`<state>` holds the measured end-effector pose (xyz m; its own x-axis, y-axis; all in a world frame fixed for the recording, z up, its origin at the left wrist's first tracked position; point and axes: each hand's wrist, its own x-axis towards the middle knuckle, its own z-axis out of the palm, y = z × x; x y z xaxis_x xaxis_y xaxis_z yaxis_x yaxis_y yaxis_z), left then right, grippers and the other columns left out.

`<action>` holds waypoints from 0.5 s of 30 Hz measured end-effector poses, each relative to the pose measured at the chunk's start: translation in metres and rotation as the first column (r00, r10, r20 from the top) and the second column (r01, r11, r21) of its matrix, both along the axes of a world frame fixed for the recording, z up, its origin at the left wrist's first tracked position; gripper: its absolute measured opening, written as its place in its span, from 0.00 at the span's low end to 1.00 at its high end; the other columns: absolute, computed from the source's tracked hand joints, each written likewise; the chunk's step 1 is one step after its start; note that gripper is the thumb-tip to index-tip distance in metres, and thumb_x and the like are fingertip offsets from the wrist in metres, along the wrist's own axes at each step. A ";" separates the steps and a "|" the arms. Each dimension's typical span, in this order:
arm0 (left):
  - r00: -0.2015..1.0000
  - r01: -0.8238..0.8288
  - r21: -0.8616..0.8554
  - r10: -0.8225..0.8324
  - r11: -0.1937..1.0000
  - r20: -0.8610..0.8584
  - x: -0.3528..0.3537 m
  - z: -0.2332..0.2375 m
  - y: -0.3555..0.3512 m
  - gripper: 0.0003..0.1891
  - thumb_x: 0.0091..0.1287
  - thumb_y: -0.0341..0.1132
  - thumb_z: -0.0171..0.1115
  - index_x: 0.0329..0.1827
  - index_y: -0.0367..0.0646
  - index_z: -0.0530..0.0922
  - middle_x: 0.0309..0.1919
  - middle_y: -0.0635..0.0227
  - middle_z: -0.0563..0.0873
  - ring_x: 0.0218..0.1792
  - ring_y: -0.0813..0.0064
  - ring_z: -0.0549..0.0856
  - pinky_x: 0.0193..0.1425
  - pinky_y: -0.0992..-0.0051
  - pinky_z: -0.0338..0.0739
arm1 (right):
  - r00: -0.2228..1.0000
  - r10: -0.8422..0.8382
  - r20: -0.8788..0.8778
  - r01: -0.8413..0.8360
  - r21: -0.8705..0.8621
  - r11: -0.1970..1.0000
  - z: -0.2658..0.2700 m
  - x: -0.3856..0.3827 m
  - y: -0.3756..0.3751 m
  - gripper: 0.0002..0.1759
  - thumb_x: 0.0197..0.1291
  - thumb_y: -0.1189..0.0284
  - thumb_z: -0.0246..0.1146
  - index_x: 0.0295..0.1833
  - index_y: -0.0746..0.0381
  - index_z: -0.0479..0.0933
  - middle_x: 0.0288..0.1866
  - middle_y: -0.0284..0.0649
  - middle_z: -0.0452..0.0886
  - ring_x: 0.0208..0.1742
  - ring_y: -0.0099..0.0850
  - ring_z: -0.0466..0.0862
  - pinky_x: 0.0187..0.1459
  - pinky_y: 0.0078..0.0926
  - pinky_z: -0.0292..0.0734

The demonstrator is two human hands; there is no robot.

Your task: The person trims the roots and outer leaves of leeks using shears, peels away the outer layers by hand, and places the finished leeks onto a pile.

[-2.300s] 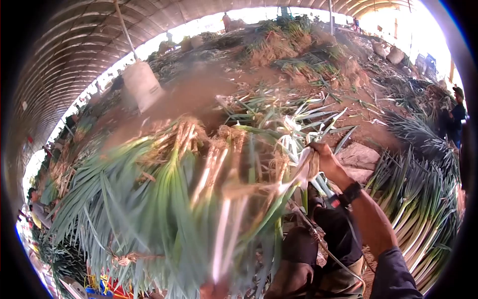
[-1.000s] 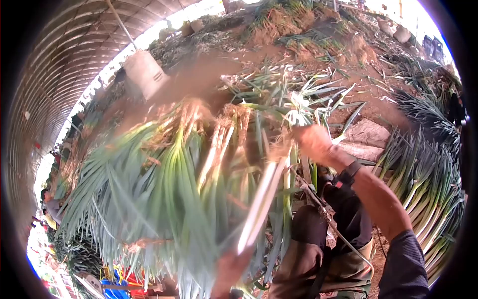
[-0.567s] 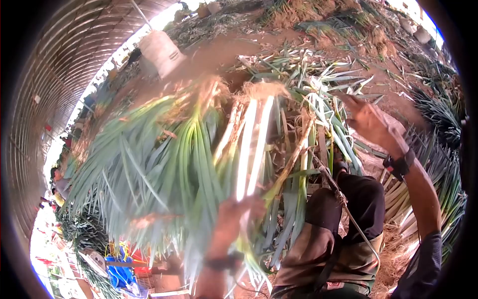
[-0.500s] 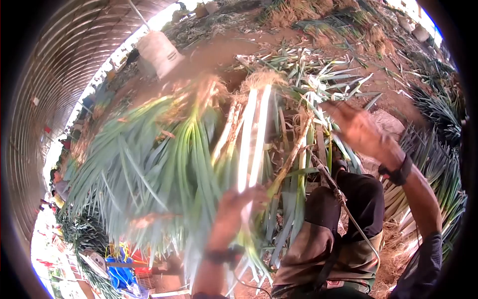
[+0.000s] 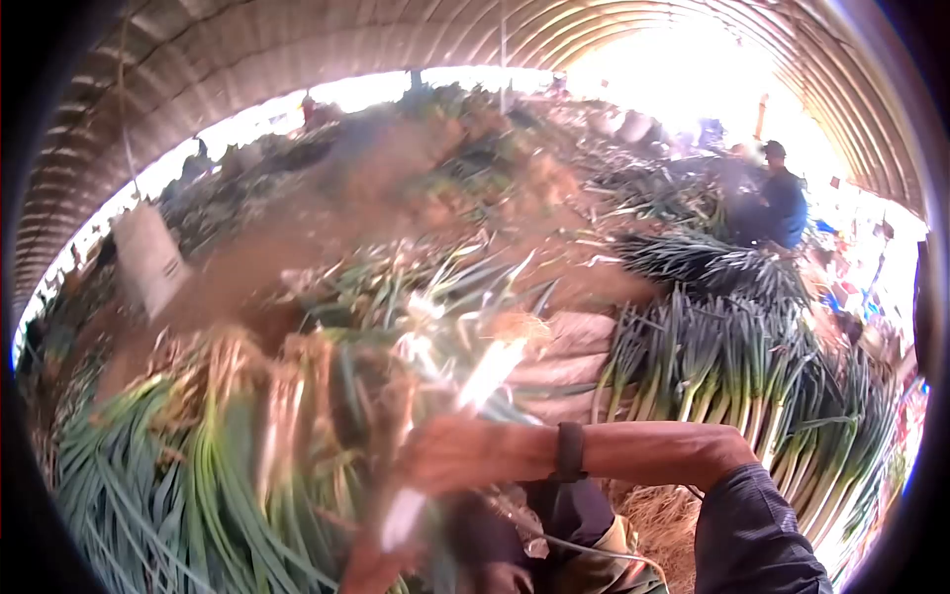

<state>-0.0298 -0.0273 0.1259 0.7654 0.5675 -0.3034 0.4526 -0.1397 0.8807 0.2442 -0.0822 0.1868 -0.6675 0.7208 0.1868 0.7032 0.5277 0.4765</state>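
A white-stemmed leek (image 5: 492,374) with pale roots at its upper end slants across the middle of the head view; whether it is one stalk or two is blurred. My right hand (image 5: 445,455), below a dark wristband, is closed around its stem. White stem shows again below that hand. Low at the bottom edge, my left hand (image 5: 381,564) is smeared but seems closed on the lower part of the same leek. To the left lies a spread of leeks (image 5: 208,455) with roots up and green leaves toward me.
A thick row of leeks (image 5: 732,366) lies at my right, beside pale sacking (image 5: 564,361). Loose leaves (image 5: 426,287) litter the brown soil ahead. A white sack (image 5: 148,257) stands at far left. Another person (image 5: 782,198) is at the back right under the arched roof.
My view has swung up and to the right. My right hand, earlier apart over the loose leaves, has come down and closed on the leek stem near my left hand.
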 end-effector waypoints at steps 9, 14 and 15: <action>0.983 -0.060 0.677 0.163 0.733 -0.089 -0.022 -0.082 0.006 0.36 0.64 0.43 0.74 0.73 0.41 0.70 0.63 0.47 0.80 0.59 0.45 0.80 0.61 0.51 0.79 | 0.872 -0.244 -0.425 0.270 0.001 0.963 0.052 0.141 -0.044 0.03 0.57 0.73 0.69 0.33 0.60 0.84 0.26 0.39 0.82 0.25 0.33 0.83 0.26 0.28 0.81; 0.919 -0.022 0.927 0.372 0.375 -0.129 -0.042 -0.100 0.038 0.43 0.66 0.51 0.71 0.77 0.37 0.63 0.68 0.47 0.76 0.65 0.50 0.77 0.71 0.52 0.73 | 0.084 -0.943 -0.321 0.922 -0.334 0.196 0.144 0.193 -0.167 0.18 0.68 0.54 0.64 0.48 0.57 0.83 0.31 0.41 0.86 0.29 0.34 0.85 0.36 0.34 0.83; 0.914 -0.021 0.917 0.380 0.398 -0.144 -0.043 -0.096 0.043 0.41 0.68 0.52 0.69 0.77 0.37 0.63 0.68 0.48 0.75 0.65 0.50 0.76 0.72 0.52 0.72 | 0.096 -0.907 -0.409 0.946 -0.245 0.210 0.140 0.222 -0.205 0.18 0.67 0.55 0.65 0.48 0.59 0.83 0.33 0.44 0.86 0.32 0.35 0.86 0.38 0.36 0.83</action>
<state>-0.0730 0.0154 0.0301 0.5648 0.7697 0.2976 0.7736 -0.6194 0.1339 0.4662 -0.2867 0.3263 0.6760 0.6893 0.2606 0.7137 -0.7005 0.0016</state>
